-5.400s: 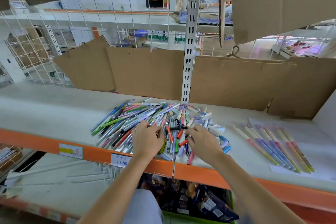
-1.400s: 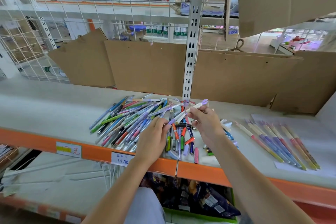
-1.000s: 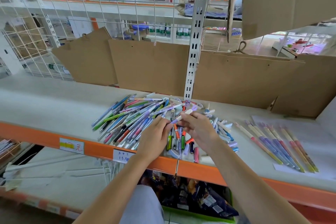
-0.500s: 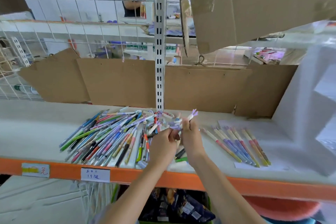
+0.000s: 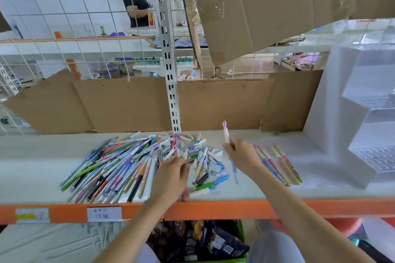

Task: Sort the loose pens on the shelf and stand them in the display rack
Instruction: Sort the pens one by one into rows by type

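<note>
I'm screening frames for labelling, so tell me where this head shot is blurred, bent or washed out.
Head view: motion blur smears the right hand and the purple-tipped pen it holds; the left hand is softer too. Wide-angle bending curves the orange shelf edge. The clear display rack washes out pale, its compartments hard to read.
</note>
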